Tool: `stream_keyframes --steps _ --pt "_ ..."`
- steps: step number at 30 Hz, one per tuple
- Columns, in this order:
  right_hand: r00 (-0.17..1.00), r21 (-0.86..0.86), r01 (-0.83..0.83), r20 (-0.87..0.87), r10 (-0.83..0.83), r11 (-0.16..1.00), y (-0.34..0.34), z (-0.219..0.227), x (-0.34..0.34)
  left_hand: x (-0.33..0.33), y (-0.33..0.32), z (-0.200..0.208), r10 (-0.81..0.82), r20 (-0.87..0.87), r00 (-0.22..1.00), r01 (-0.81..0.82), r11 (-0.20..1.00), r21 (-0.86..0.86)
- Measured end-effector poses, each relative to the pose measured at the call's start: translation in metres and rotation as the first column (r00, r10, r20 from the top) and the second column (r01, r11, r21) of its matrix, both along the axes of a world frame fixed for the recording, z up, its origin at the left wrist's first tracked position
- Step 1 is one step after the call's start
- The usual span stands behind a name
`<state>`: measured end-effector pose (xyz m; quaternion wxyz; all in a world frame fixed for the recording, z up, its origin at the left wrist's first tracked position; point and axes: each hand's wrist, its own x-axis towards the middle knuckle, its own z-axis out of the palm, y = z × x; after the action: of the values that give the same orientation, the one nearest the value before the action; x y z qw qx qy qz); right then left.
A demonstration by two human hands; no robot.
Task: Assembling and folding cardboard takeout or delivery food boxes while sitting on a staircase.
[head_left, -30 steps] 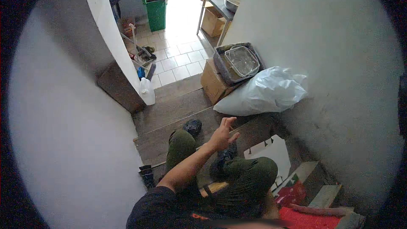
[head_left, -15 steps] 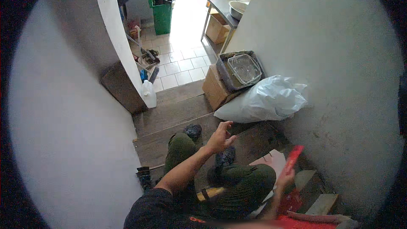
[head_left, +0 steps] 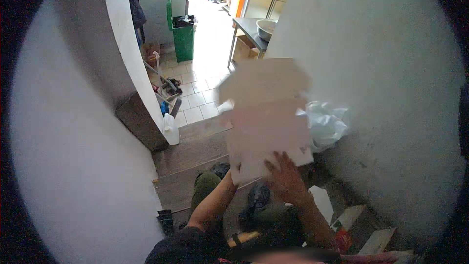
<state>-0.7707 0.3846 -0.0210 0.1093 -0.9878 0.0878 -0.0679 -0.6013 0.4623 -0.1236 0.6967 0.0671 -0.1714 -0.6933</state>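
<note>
An unfolded sheet of box cardboard (head_left: 268,122), pale with notched, creased edges and a tan far flap, is held up in front of me above the steps. My left hand (head_left: 231,182) is at its lower left edge; most of the fingers are hidden behind the sheet, which it seems to grip. On the near face, by the lower edge, my right hand (head_left: 286,178) lies with its fingers spread. Both the sheet and this hand are somewhat blurred. A white piece of card (head_left: 321,204) and a red item (head_left: 343,239) lie at my right side.
Wooden steps (head_left: 195,146) lead down to a tiled floor (head_left: 195,101). A white plastic bag (head_left: 328,124) rests against the right wall, partly behind the cardboard. Farther off are a white jug (head_left: 170,129), a green bin (head_left: 183,41) and a metal table (head_left: 250,29) with a bowl (head_left: 265,29).
The cardboard sheet has come up in front of me. My right hand moved from the right side to the sheet, without the flat red item. My left hand went to the sheet's edge.
</note>
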Motion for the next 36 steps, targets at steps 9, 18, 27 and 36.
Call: stream_keyframes --steps 9,18,27,36 --pt "0.980 0.038 0.065 -0.192 -0.057 0.997 -0.017 -0.024 -0.002 -0.023 -0.003 -0.035 0.303 0.230 0.925 -0.364 0.883 0.297" --pt "0.871 0.382 0.467 -0.042 -0.490 0.798 -0.033 -0.029 0.007 -0.034 -0.021 -0.032 0.405 0.267 0.875 -0.480 0.803 0.353" --pt "0.857 0.374 0.290 -0.512 -0.065 0.881 -0.011 -0.040 0.005 -0.048 -0.051 -0.130 0.151 0.637 0.756 -0.548 0.677 0.491" --pt "0.865 0.426 0.219 -0.500 0.027 0.878 -0.002 -0.016 0.001 -0.020 -0.079 -0.260 -0.613 0.721 0.323 -0.831 0.181 0.526"
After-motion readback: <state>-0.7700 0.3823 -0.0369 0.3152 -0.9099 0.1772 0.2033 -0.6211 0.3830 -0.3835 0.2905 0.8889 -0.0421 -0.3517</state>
